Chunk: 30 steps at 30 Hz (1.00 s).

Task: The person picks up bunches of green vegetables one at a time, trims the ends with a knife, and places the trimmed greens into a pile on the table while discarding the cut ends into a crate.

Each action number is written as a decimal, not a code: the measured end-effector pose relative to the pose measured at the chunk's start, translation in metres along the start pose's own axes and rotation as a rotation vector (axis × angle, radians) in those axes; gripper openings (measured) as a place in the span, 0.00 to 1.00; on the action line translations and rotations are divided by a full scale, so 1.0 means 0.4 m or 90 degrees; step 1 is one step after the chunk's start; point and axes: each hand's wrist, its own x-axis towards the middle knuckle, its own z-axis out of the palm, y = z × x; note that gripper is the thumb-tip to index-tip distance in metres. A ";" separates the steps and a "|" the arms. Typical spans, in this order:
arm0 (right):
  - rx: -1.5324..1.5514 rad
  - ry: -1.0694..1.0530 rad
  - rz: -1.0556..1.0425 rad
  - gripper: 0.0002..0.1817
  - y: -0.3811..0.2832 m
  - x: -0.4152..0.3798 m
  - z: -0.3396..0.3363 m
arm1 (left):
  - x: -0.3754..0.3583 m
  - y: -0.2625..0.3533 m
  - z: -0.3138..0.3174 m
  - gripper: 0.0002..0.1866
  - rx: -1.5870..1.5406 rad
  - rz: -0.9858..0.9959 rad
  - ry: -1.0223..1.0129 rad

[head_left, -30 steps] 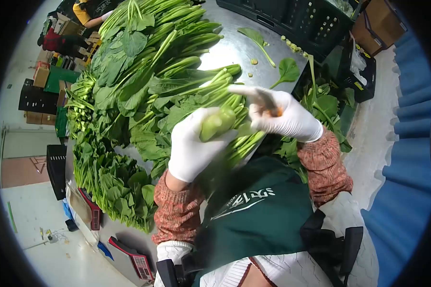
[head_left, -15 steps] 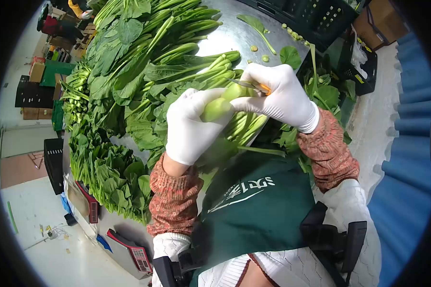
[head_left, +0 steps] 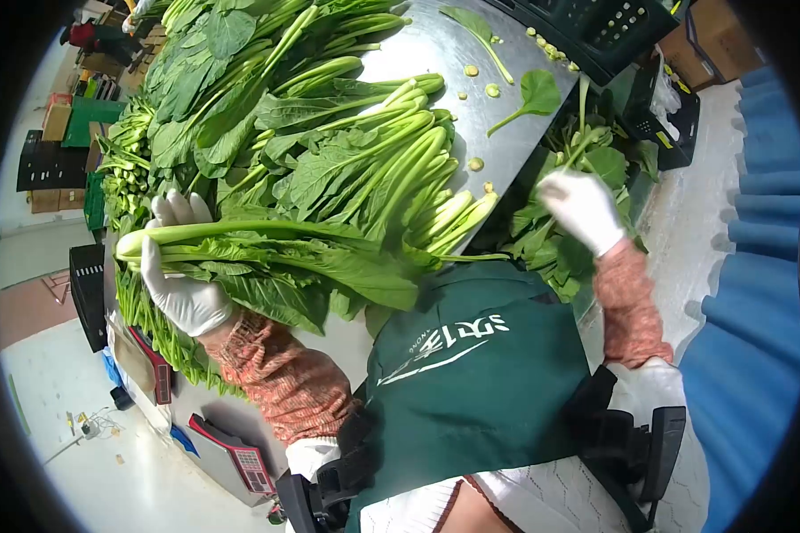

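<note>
My left hand (head_left: 191, 300), in a white glove, is wrapped round the pale stem end of a leafy green (head_left: 320, 265). Its leaves stretch rightward across my front, toward the apron. On the right, my gloved right hand (head_left: 582, 209) hovers over loose trimmed leaves (head_left: 606, 169) beside the table. Motion smears its fingers, so whether it holds anything cannot be made out. A big heap of leafy greens (head_left: 338, 169) lies behind the held one, cut stem ends mostly facing right.
Cut stem slices (head_left: 475, 164) and a single leaf (head_left: 537, 93) lie on the steel table (head_left: 435, 62). A dark crate (head_left: 595, 35) stands at the back right. Red-edged scales (head_left: 235, 453) sit lower left. A blue curtain (head_left: 764, 311) hangs at right. Another person stands far off, upper left.
My hands were together at a green's stem, the right with a small orange-handled knife. Now my left hand has moved left with the green, and my right hand has moved right and down.
</note>
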 end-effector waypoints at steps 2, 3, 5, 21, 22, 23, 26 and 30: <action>0.155 -0.231 -0.067 0.10 -0.041 -0.047 0.117 | 0.023 0.017 -0.087 0.16 -0.051 -0.067 -0.064; 0.210 -0.293 -0.036 0.13 -0.033 -0.069 0.202 | 0.019 0.016 -0.092 0.14 -0.042 -0.043 -0.081; 0.321 -0.392 0.028 0.16 -0.042 -0.094 0.295 | 0.022 0.008 -0.119 0.17 -0.144 -0.031 -0.047; -0.171 -0.001 0.141 0.17 0.314 -0.031 -0.067 | 0.009 0.012 -0.234 0.13 0.001 0.080 0.141; -0.120 0.051 0.142 0.18 0.310 -0.028 -0.047 | 0.004 0.010 -0.228 0.12 -0.006 0.071 0.145; -0.069 0.102 0.146 0.19 0.277 -0.022 -0.027 | -0.001 0.011 -0.247 0.11 0.038 0.083 0.064; 0.320 -0.051 0.288 0.15 0.009 0.047 0.022 | 0.000 0.012 -0.228 0.14 0.072 0.071 0.122; 0.435 -0.148 0.210 0.14 -0.036 0.050 0.270 | -0.007 0.067 -0.220 0.05 0.098 0.066 -0.005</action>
